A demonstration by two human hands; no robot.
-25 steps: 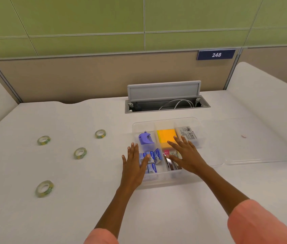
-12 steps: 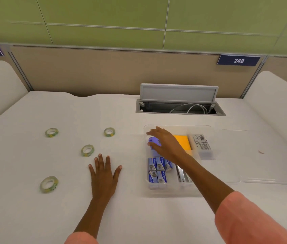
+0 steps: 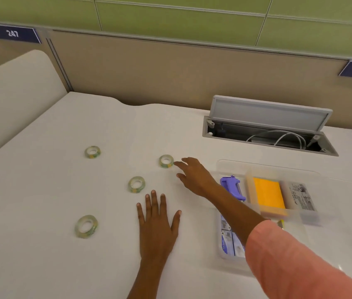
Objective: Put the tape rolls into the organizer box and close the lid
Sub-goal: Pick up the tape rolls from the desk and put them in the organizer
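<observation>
Several clear tape rolls with green-yellow cores lie flat on the white desk: one at the far left [image 3: 92, 152], one in the middle back [image 3: 166, 161], one nearer [image 3: 136, 184], one at the front left [image 3: 86, 226]. My right hand [image 3: 194, 176] reaches leftward, fingers apart, its fingertips just right of the middle back roll, holding nothing. My left hand [image 3: 157, 223] rests flat on the desk, fingers spread, below the nearer roll. The clear organizer box [image 3: 224, 167] stands open at the right, partly hidden by my right arm.
Inside the box are a purple tool [image 3: 233, 186], an orange pad [image 3: 267, 196], a labelled pack [image 3: 301, 197] and blue packets [image 3: 226, 240]. An open cable hatch [image 3: 267, 130] sits behind the box. A beige partition rises at the desk's far edge.
My right hand left the box and swung left toward the middle back roll. My left hand stayed flat on the desk. The view turned left.
</observation>
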